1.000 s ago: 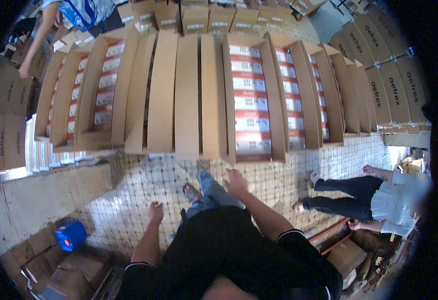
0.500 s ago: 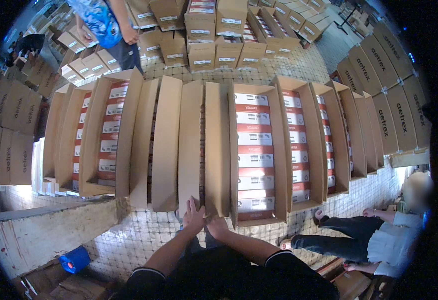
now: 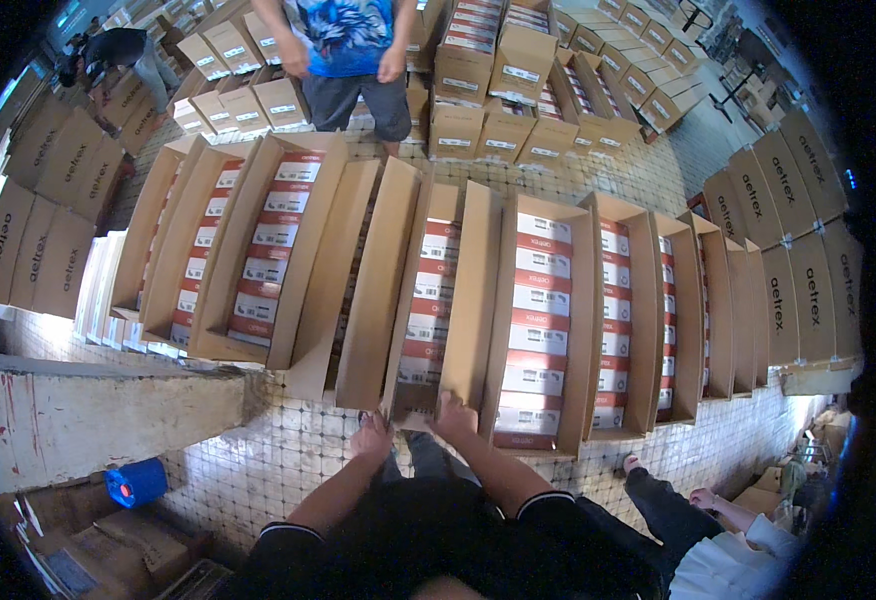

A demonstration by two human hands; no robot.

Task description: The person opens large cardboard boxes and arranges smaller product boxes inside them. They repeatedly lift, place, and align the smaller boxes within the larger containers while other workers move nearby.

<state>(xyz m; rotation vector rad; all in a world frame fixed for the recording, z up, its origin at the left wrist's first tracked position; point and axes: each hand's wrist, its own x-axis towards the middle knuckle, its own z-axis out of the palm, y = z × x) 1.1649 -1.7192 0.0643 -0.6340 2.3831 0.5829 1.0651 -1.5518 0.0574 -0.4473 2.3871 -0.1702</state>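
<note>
In front of me stands a long open cardboard carton [image 3: 416, 416], with a row of red-and-white shoe boxes [image 3: 425, 328] inside. Its long side flaps stand up and lean apart. My left hand [image 3: 370, 438] is closed on the flap edge at the near left corner. At the near right corner, my right hand [image 3: 455, 420] grips the lower end of the right flap [image 3: 473, 300], fingers pointing up along it. Both sets of fingertips are partly hidden by the cardboard.
Similar open cartons line both sides, including a filled one [image 3: 538, 320] on the right. A person in a blue shirt [image 3: 343, 40] stands beyond the row; another [image 3: 728, 550] is at lower right. Stacked cartons [image 3: 798, 190], a concrete ledge [image 3: 108, 415] and a blue drum [image 3: 138, 483] surround me.
My hands have moved apart from close together, and the carton's flaps are now spread, showing the shoe boxes inside. The view has shifted; the person in blue has come rightward.
</note>
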